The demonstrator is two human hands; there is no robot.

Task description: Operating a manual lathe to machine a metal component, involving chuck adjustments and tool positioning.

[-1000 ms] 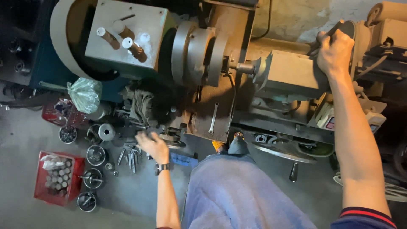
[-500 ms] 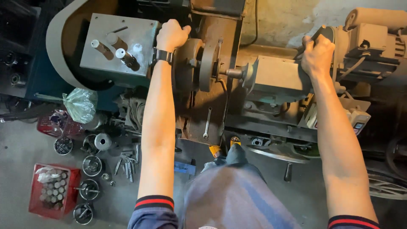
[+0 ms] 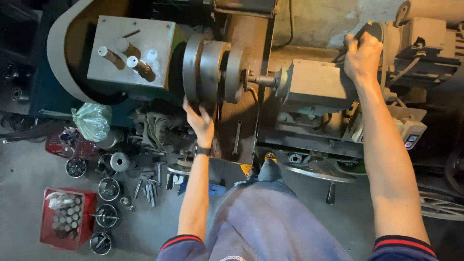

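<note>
Fingers of the left hand (image 3: 199, 123) curl up against the lower rim of the round chuck (image 3: 208, 72) on the lathe, loosely cupped on its edge rather than clamped; the thumb side is hidden, so how firm the hold is I cannot tell. Fingers of the right hand (image 3: 362, 55) are wrapped closed around the dark handwheel (image 3: 372, 31) at the far end of the tailstock (image 3: 314, 82). The chuck sits at the headstock (image 3: 130, 53), with the tailstock nose (image 3: 263, 79) just beside its face. To do this well, I would judge the chuck should be turned only by hand with the spindle stopped, palm kept on the rim clear of the jaws, while the handwheel is fed slowly and evenly. A wrench (image 3: 236, 137) lies on the lathe bed (image 3: 251, 125) near the left wrist.
</note>
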